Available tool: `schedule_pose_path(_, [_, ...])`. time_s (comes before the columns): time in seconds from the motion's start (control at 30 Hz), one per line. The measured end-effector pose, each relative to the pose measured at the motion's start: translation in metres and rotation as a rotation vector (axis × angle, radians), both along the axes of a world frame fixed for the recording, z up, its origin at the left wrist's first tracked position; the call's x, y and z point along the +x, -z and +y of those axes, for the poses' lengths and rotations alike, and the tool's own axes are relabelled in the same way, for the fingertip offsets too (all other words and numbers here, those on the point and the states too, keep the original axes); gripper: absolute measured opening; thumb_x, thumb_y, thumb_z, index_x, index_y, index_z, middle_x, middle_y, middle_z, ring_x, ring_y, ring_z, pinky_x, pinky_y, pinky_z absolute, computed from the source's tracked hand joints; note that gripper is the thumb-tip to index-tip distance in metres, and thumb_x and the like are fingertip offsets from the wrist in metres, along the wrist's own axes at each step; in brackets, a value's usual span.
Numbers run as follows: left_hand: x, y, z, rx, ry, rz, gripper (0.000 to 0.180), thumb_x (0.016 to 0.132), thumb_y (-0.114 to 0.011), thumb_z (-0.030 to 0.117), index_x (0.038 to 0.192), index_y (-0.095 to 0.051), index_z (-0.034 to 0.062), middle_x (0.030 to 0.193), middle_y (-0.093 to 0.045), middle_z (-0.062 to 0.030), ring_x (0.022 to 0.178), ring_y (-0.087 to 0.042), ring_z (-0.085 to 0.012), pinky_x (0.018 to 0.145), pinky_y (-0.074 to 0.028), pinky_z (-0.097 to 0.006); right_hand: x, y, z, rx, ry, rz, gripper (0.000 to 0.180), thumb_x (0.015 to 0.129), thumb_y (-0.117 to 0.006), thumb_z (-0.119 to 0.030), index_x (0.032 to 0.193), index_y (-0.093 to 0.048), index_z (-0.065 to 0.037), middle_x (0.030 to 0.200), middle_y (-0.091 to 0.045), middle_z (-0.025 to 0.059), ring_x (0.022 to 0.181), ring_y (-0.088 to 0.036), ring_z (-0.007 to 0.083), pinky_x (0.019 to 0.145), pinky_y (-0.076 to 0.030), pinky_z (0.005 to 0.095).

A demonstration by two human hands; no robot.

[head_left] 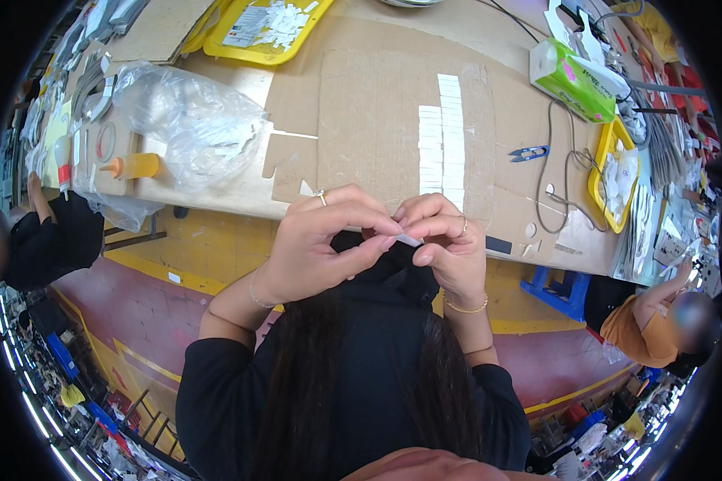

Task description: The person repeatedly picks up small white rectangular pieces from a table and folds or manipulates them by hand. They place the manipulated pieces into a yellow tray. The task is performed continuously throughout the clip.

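Note:
Between my fingertips, just off the table's near edge, is a small white strip, partly hidden by the fingers. My left hand pinches its left end with thumb and forefinger. The thumb and fingers of my right hand close on its right side. Beyond my hands, two columns of small white pieces lie side by side on a flat cardboard sheet; the right column reaches farther back.
A yellow tray of white pieces stands at the back left, near a clear plastic bag and an orange-yellow bottle. To the right are thread snips, a green tissue pack, a cord and another yellow tray. Other people sit at both sides.

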State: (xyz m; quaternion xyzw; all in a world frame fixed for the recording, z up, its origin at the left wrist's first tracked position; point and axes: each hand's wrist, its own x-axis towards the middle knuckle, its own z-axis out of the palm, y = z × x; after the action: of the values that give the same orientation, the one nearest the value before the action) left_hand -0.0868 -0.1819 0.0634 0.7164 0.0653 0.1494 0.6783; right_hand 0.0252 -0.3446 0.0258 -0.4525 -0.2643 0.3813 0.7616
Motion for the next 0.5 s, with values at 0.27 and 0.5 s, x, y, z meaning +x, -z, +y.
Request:
schedule_pose_path(0.27, [0.0, -0.003, -0.002, -0.034, -0.025, -0.016, 0.017, 0.077, -0.072, -0.005, 0.092, -0.07, 0.0025, 0.087, -0.067, -0.0069, 0.075, -0.064, -0.0149, 0.066, -0.05, -0.026, 0.003, -0.009, 0.001, -0.023, 0.016, -0.136, 0.017, 0.072, -0.078, -0.002, 0.088, -0.073, -0.002, 0.092, -0.064, 0.0067, 0.096, -0.061, 0.0206, 0.084, -0.051, 0.0318])
schedule_pose_path(0.5, [-0.004, -0.008, -0.001, -0.025, 0.01, -0.045, 0.018, 0.075, -0.072, -0.006, 0.091, -0.07, 0.0025, 0.088, -0.067, -0.0082, 0.077, -0.065, -0.0162, 0.067, -0.051, -0.026, 0.002, -0.017, 0.003, 0.002, 0.115, -0.405, 0.018, 0.07, -0.081, -0.008, 0.087, -0.073, -0.005, 0.091, -0.066, 0.0056, 0.095, -0.061, 0.0215, 0.082, -0.05, 0.0329])
